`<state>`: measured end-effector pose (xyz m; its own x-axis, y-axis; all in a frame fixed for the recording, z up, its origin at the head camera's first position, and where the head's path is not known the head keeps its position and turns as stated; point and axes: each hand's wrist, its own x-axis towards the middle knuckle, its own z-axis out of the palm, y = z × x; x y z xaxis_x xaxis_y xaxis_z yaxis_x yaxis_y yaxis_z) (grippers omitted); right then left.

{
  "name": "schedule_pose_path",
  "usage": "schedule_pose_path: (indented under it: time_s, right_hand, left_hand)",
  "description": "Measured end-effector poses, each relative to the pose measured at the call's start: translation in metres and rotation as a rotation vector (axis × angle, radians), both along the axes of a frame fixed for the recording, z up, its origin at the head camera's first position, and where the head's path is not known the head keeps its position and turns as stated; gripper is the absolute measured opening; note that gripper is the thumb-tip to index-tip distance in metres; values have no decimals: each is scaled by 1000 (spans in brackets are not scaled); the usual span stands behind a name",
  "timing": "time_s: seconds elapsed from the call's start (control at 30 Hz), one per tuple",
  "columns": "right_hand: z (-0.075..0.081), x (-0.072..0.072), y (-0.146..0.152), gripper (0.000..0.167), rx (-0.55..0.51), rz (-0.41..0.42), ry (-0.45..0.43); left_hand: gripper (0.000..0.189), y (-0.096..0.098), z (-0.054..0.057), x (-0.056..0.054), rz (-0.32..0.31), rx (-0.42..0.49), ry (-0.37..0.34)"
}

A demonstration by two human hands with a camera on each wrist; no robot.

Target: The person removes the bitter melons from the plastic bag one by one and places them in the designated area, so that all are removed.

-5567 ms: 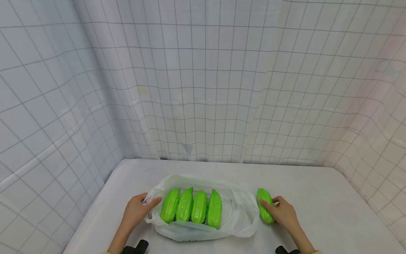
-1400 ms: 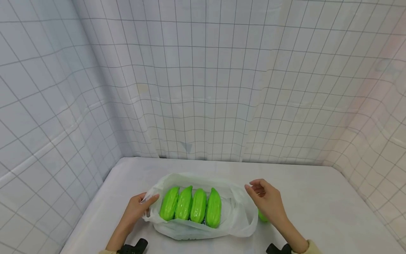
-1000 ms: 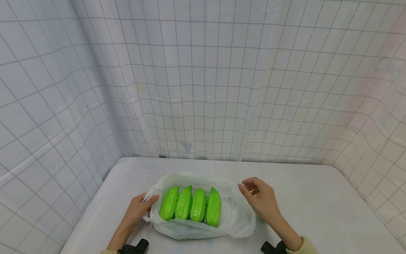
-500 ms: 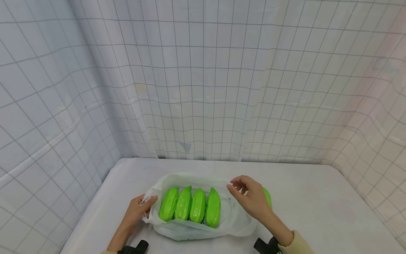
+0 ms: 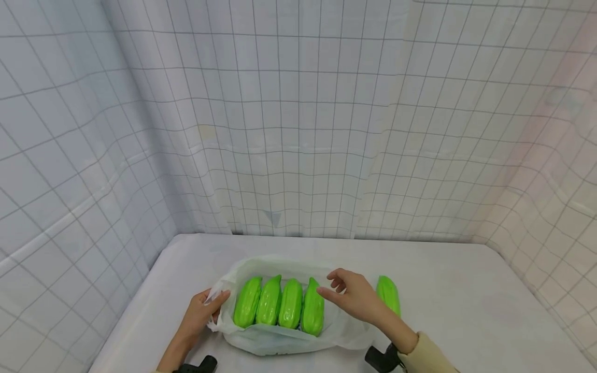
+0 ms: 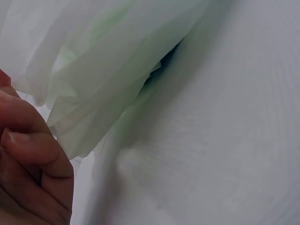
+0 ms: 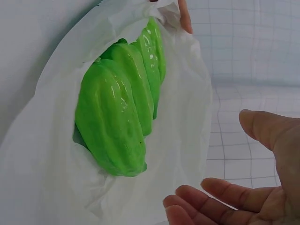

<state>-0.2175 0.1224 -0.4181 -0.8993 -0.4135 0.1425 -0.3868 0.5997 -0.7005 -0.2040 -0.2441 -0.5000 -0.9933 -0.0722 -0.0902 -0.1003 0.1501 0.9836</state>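
Observation:
Several glossy bright green, ridged gourds (image 5: 313,311) that look like bitter melons lie side by side in a thin white plastic bag (image 5: 280,346), its mouth spread upward. My left hand (image 5: 199,312) pinches the bag's left edge between thumb and fingers; in the left wrist view its curled fingers (image 6: 35,152) are at the bag's crumpled rim. My right hand (image 5: 354,298) hangs over the bag's right part, thumb and fingers apart with nothing between them, thumb tip close to the rightmost bagged gourd. Another gourd (image 5: 388,293) lies outside, right of the bag, partly behind my right wrist.
A white-covered table (image 5: 466,300) bears everything. White grid-patterned curtains (image 5: 298,155) enclose it at the back and both sides. Each wrist carries a black camera mount (image 5: 381,358).
My right hand has let go of the loose gourd right of the bag, lifted, and moved left over the bag, then a little lower. My left hand keeps its hold on the bag's edge.

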Motion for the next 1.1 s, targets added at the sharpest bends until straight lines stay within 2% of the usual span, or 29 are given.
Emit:
schedule_pose_path:
  time_s: [0.27, 0.4, 0.53, 0.7, 1.1]
  right_hand:
    - [-2, -6, -7, 63, 74, 50, -92]
    - [0, -8, -10, 67, 122, 50, -146]
    - [1, -10, -14, 70, 173, 43, -180]
    - [-1, -13, -19, 75, 204, 39, -199]
    - [-7, -18, -29, 79, 234, 30, -211]
  left_hand:
    - [33, 0, -1, 0, 5, 0, -3]
    - [33, 1, -1, 0, 7, 18, -16]
    - [31, 1, -2, 0, 7, 38, 1]
    - [27, 0, -3, -1, 14, 58, 27]
    - [26, -1, -4, 0, -8, 73, 33]
